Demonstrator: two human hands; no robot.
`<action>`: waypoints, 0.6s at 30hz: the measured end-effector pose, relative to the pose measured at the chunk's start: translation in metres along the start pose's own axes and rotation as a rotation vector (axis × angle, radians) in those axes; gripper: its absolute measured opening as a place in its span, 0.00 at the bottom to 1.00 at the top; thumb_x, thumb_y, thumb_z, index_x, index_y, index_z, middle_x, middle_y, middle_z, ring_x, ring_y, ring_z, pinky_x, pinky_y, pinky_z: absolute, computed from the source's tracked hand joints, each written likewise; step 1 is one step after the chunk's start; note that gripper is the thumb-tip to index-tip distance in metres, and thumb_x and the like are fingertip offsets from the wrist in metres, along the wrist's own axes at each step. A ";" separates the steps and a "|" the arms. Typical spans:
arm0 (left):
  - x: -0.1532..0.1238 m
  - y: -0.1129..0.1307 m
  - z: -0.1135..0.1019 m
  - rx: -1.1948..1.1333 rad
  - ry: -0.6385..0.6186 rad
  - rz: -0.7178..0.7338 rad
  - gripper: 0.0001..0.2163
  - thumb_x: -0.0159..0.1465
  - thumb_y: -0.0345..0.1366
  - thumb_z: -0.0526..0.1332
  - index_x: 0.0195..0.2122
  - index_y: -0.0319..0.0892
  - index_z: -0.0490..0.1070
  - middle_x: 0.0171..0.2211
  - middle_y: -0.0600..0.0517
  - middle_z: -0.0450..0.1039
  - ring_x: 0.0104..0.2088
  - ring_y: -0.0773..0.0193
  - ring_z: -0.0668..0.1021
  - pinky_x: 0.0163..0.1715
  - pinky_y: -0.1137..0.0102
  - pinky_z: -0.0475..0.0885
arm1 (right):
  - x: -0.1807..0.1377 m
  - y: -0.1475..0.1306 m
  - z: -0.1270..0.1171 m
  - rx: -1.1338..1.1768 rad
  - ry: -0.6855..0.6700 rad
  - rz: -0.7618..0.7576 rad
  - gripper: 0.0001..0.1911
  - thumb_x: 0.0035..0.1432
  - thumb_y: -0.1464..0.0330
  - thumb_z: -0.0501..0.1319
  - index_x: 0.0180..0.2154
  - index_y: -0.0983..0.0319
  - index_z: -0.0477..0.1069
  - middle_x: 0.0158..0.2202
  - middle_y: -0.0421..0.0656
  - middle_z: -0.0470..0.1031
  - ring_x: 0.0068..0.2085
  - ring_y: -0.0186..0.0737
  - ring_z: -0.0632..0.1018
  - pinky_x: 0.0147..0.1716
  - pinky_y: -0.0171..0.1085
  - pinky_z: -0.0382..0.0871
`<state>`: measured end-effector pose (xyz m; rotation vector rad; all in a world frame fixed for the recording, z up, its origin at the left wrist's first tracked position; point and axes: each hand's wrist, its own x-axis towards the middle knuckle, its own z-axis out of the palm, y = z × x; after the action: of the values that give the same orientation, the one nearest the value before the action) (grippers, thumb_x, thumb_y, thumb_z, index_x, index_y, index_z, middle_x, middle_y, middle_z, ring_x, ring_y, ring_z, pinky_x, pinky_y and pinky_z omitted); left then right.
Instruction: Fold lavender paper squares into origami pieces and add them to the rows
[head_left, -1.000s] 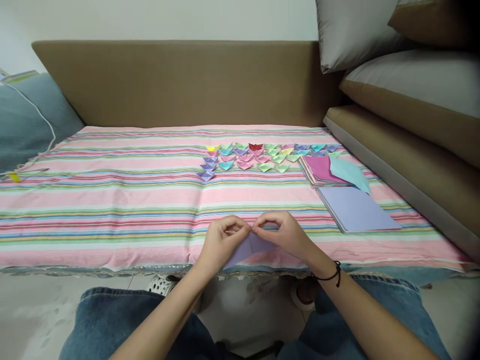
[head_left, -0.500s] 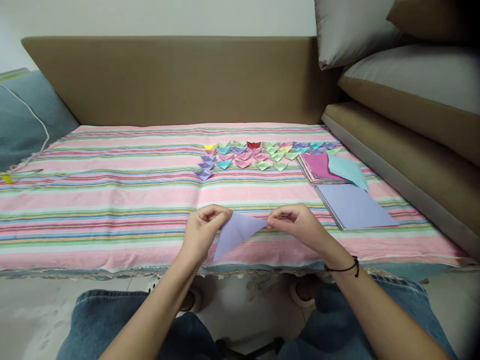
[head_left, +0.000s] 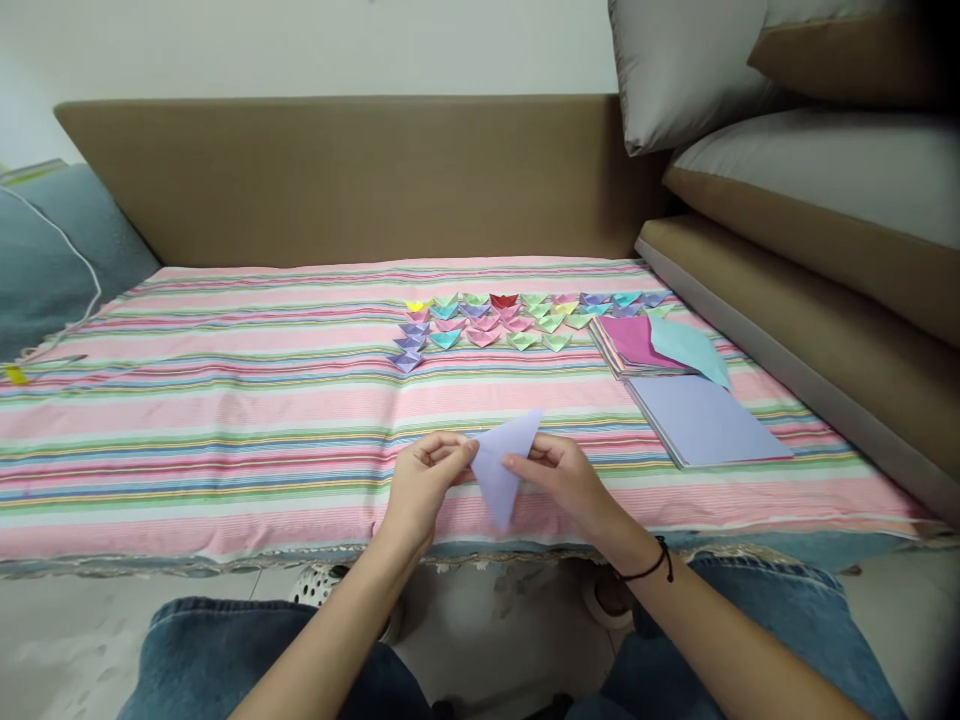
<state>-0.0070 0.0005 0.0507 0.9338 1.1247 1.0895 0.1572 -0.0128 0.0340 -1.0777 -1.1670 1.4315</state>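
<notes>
A lavender sheet of paper (head_left: 501,468), folded into a triangle, is held up between my hands above the near edge of the striped cloth. My left hand (head_left: 429,478) pinches its left side between thumb and fingers. On its right side my right hand (head_left: 559,480) grips it, thumb in front and fingers behind. One point of the triangle rises to the upper right and another hangs down, slightly blurred. Farther back lie rows of small folded paper boats (head_left: 484,338) in several colours.
A stack of lavender paper (head_left: 705,420) lies to the right, with a pile of magenta and pale-blue sheets (head_left: 637,342) behind it. Large cushions (head_left: 810,180) are stacked at the right. The striped cloth (head_left: 225,420) covers the surface. A white cable (head_left: 67,240) hangs at the left.
The paper triangle has turned in my hands, so one point now aims upward. My right hand has moved left, closer to my left hand, and holds the paper farther in.
</notes>
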 end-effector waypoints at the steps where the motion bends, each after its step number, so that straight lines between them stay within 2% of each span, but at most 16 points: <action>1: 0.000 0.000 -0.001 0.051 -0.055 -0.011 0.12 0.46 0.40 0.70 0.25 0.38 0.73 0.23 0.53 0.74 0.26 0.68 0.75 0.29 0.72 0.72 | 0.001 0.000 -0.003 -0.031 0.029 -0.010 0.15 0.45 0.59 0.66 0.31 0.64 0.74 0.30 0.44 0.78 0.32 0.42 0.77 0.31 0.38 0.70; 4: 0.000 -0.001 -0.005 0.218 -0.220 -0.032 0.12 0.47 0.41 0.69 0.26 0.38 0.73 0.23 0.52 0.73 0.25 0.68 0.74 0.28 0.73 0.71 | 0.003 -0.004 -0.013 -0.147 0.026 -0.041 0.13 0.47 0.59 0.65 0.27 0.64 0.74 0.25 0.42 0.75 0.27 0.37 0.74 0.25 0.34 0.65; 6: 0.001 -0.003 -0.006 0.303 -0.273 -0.014 0.11 0.49 0.42 0.67 0.25 0.38 0.73 0.22 0.52 0.72 0.24 0.68 0.73 0.26 0.73 0.70 | 0.004 -0.007 -0.018 -0.225 -0.030 -0.053 0.14 0.47 0.59 0.64 0.25 0.64 0.73 0.23 0.40 0.73 0.25 0.35 0.72 0.23 0.33 0.63; 9: 0.002 -0.006 -0.007 0.383 -0.282 0.027 0.12 0.49 0.42 0.67 0.22 0.38 0.74 0.19 0.52 0.71 0.21 0.69 0.71 0.24 0.73 0.68 | 0.004 -0.010 -0.021 -0.317 -0.087 -0.063 0.15 0.48 0.59 0.64 0.21 0.64 0.71 0.21 0.39 0.70 0.23 0.33 0.69 0.22 0.32 0.61; 12: 0.003 -0.008 -0.006 0.389 -0.279 0.048 0.12 0.47 0.43 0.68 0.20 0.38 0.74 0.17 0.52 0.70 0.19 0.68 0.70 0.21 0.74 0.66 | 0.002 -0.010 -0.021 -0.322 -0.104 -0.055 0.15 0.47 0.58 0.64 0.22 0.64 0.72 0.21 0.39 0.71 0.24 0.34 0.70 0.22 0.32 0.62; 15: 0.001 -0.009 -0.004 0.379 -0.266 0.060 0.13 0.48 0.43 0.67 0.20 0.38 0.73 0.17 0.51 0.71 0.20 0.68 0.71 0.22 0.73 0.67 | 0.001 -0.008 -0.021 -0.292 -0.136 -0.013 0.14 0.48 0.58 0.64 0.26 0.65 0.74 0.24 0.40 0.72 0.25 0.35 0.71 0.22 0.32 0.62; 18: 0.000 -0.009 -0.003 0.384 -0.278 0.053 0.12 0.50 0.43 0.66 0.21 0.38 0.72 0.19 0.52 0.70 0.22 0.68 0.71 0.24 0.73 0.68 | 0.000 -0.007 -0.021 -0.354 -0.150 -0.006 0.14 0.49 0.60 0.63 0.25 0.65 0.73 0.22 0.39 0.70 0.24 0.34 0.70 0.21 0.31 0.59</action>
<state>-0.0078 -0.0019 0.0416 1.3778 1.0995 0.7655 0.1789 -0.0093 0.0380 -1.2198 -1.5722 1.3497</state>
